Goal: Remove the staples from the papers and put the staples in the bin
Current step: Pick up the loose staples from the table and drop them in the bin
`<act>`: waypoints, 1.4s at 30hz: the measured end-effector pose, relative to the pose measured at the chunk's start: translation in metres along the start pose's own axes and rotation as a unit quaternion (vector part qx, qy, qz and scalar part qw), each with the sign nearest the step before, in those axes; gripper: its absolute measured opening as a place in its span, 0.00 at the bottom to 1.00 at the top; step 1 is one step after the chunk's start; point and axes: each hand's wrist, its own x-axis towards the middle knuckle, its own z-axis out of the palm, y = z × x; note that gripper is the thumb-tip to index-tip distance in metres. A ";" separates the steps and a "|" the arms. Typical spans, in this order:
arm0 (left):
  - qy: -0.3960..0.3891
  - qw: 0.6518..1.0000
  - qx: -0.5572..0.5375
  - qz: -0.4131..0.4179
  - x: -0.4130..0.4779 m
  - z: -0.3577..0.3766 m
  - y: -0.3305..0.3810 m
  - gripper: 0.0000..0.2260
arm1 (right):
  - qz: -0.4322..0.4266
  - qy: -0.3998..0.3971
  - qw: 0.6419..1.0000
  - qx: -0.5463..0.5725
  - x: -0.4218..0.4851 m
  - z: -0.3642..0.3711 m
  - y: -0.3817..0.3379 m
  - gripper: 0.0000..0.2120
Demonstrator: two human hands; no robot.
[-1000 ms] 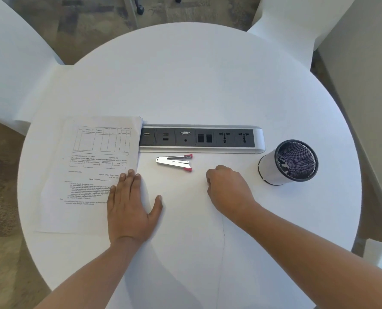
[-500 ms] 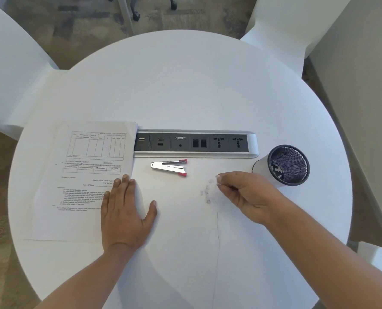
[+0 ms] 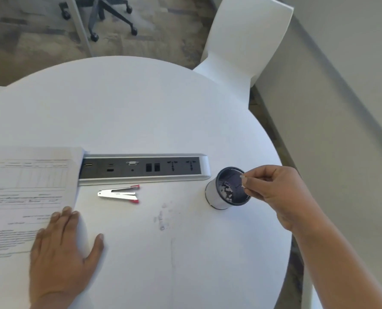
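Right hand [image 3: 274, 192] grip pinches small staples [image 3: 242, 177] over bin [image 3: 229, 189] mouth for dropping; left hand [image 3: 60, 248], spread flat, steadies papers [image 3: 27, 192].

- Left hand [image 3: 58, 248]: bare, no glove, no ring or watch visible; short nails.
- Right hand [image 3: 277, 188]: bare, no ring visible; wrist uncovered.
- Both forearms: bare as far as the frame shows; no sleeve, band or strap in view.
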 end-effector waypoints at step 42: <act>-0.027 0.999 0.008 -0.025 -0.003 -0.003 0.002 0.36 | -0.309 -0.108 0.793 -0.513 0.000 0.160 0.072 0.12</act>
